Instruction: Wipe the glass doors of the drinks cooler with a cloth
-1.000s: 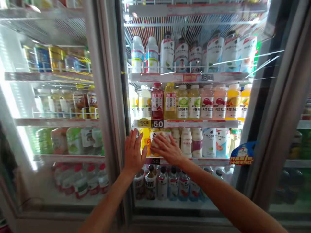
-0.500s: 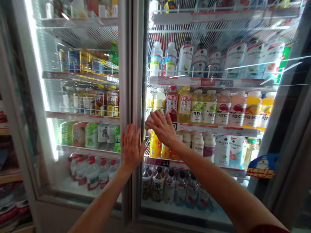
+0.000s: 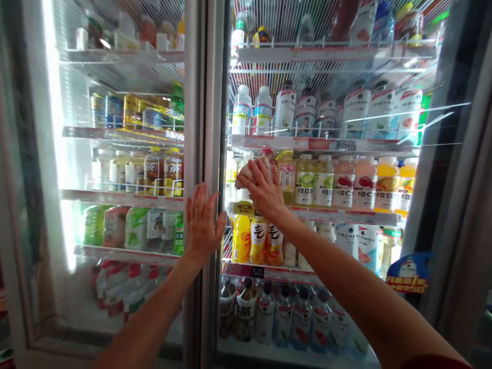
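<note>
My left hand (image 3: 203,221) lies flat with fingers stretched upward on the metal door frame (image 3: 213,118) between the two glass doors of a lit drinks cooler. My right hand (image 3: 268,190) presses a crumpled whitish cloth (image 3: 243,179) to the right glass door, its fingers spread over the cloth. Most of the cloth is hidden under the palm and fingers. Behind the glass at that spot are a red-capped bottle (image 3: 268,152) and, lower down, yellow and orange drink bottles (image 3: 241,238).
Shelves of bottles and cans fill both sides of the cooler, including white-labelled bottles (image 3: 284,110) above and dark-capped bottles (image 3: 246,312) at the bottom. A blue and red sticker (image 3: 409,273) is on the right door. White light streaks reflect off the glass.
My right hand has slid with the cloth up and to the right on the glass. My left hand stays on the frame. The view has tilted upward slightly.
</note>
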Available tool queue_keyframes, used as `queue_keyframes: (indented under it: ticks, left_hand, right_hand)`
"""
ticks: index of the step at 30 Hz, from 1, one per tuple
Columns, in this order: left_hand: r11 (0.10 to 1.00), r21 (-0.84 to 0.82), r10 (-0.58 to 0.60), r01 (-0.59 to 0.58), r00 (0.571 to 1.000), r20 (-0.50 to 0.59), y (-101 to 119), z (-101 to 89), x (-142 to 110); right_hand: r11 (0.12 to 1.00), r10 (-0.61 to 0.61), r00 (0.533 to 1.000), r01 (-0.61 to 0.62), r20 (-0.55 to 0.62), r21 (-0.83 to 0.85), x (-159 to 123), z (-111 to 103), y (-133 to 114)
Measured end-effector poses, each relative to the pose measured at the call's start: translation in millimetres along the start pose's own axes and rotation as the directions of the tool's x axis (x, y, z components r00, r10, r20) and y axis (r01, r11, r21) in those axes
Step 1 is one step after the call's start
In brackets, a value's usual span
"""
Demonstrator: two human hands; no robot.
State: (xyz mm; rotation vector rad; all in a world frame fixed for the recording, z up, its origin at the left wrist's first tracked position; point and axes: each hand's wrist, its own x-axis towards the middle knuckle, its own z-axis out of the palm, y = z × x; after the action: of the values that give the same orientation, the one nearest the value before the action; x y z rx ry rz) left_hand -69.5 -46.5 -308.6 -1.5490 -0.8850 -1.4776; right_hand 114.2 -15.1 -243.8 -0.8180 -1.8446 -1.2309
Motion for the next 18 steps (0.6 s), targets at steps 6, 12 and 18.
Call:
queue_keyframes:
  ticks: [6,12,18]
  left_hand:
    - [1.0,-0.027,0.006,-0.006,1.0,0.001,7.8,9.1,21.9]
    - [0.998,-0.05,-0.037,0.036,0.999,-0.031,13.6,18.7,40.4]
    - [0.998,-0.064,0.016,-0.018,1.0,-0.025,20.3,26.4,47.6]
  right_hand:
    - [0.973,-0.23,0.973,0.231,0.031,-0.018,-1.3,-4.0,13.5]
    - [0.993,0.103,0.989,-0.107,-0.103,-0.043,36.4,-15.0,34.7]
    - [0.964,-0.258,0.966,0.258,0.019,-0.064,-18.9,-13.4,25.0]
